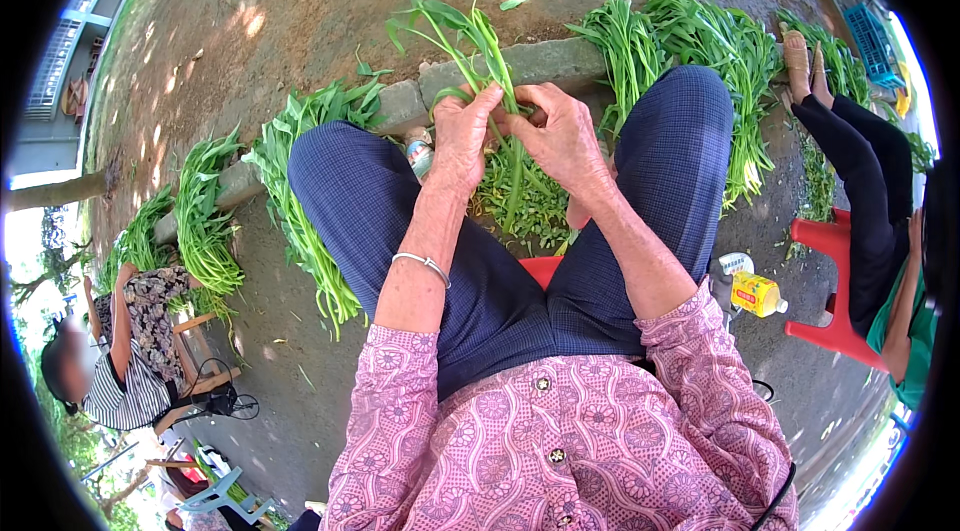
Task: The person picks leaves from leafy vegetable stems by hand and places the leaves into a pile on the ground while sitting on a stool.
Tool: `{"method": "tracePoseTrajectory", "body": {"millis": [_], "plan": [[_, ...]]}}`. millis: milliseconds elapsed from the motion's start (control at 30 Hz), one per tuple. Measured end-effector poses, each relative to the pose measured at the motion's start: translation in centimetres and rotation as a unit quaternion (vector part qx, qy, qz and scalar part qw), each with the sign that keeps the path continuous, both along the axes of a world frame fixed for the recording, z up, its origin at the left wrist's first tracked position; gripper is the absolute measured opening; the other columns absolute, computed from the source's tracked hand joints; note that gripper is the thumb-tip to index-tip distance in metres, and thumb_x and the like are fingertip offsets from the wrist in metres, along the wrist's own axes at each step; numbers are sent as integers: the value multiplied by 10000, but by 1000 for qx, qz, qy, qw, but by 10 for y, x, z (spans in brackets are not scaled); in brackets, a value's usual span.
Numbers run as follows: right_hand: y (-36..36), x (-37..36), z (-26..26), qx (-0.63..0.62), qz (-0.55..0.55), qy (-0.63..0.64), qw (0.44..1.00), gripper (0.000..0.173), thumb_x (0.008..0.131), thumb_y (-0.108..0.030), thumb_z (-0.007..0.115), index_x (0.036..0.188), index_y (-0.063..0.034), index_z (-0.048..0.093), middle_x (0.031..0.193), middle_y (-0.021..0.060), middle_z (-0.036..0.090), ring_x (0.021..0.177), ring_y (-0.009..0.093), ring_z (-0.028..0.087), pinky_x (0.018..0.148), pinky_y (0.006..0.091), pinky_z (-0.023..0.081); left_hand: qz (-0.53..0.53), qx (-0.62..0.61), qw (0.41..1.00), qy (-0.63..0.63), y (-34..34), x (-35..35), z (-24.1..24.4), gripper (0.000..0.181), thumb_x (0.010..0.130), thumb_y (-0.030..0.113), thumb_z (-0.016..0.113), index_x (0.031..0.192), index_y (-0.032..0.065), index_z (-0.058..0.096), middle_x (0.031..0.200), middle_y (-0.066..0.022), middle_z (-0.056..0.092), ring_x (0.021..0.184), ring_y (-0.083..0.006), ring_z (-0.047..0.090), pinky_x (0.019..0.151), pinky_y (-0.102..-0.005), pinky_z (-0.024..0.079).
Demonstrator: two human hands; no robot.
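Note:
Between my knees I hold a few leafy green stems (480, 43), which look like water spinach. My left hand (461, 130) grips them, thumb along the stalks. On the right side, the thumb and fingers of my right hand (559, 130) pinch the same stems. Their leaves point away from me and the cut ends hang down. Below my hands, a heap of loose leaves and stem pieces (532, 205) lies on the ground, partly hidden by my hands and thighs. Long bundles of the greens lie beside my left knee (311, 186) and beyond my right knee (694, 36).
A low stone kerb (555, 62) runs ahead, with greens laid over it. At right are a yellow-labelled bottle (756, 295), a seated person's legs (851, 148), a red stool (844, 298) and a blue crate (872, 43). Another person (124, 366) sits at left near more bundles (208, 216).

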State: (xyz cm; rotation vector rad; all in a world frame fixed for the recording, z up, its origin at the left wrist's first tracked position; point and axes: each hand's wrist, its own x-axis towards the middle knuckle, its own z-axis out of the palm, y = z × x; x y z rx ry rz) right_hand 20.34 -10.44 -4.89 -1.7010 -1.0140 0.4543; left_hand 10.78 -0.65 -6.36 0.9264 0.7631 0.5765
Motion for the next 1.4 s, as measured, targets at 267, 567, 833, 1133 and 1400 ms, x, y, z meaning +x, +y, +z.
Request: {"method": "tracePoseTrajectory", "body": {"millis": [267,567,833,1133,1400], "plan": [[-2,-2,0,1,-13,-76,997,217,750,-159,660,901,-18,591,778,148,548,698,342,579,624,434,451,-36,3,999,-25,0,2,2,133,887,153,587,955,39,596,778,-16,618,609,-76,561,490,-211,394],[-3,-4,5,4,0,-66,998,238,780,-169,649,956,-16,599,797,144,569,701,334,590,616,426,456,-45,26,999,-3,1,1,-1,209,913,147,578,1098,48,575,915,-13,611,754,-94,574,688,-245,479],[-1,0,9,36,37,136,989,277,830,-50,549,1095,11,606,782,43,638,669,67,570,578,230,454,1,37,998,-49,-8,8,14,178,868,120,627,1011,14,624,745,6,591,596,-72,500,527,-215,389],[0,10,0,-17,-112,-23,993,182,764,-67,570,902,10,662,834,182,672,737,303,666,686,375,509,30,65,997,1,-5,2,11,151,852,142,666,908,12,616,705,-10,577,576,-95,495,537,-217,394],[-2,23,0,-3,-71,223,972,224,783,-76,591,956,49,658,704,94,658,586,119,606,541,269,470,186,53,970,-149,17,-3,11,114,858,126,657,846,23,609,697,-50,598,545,-116,509,492,-243,416]]}}
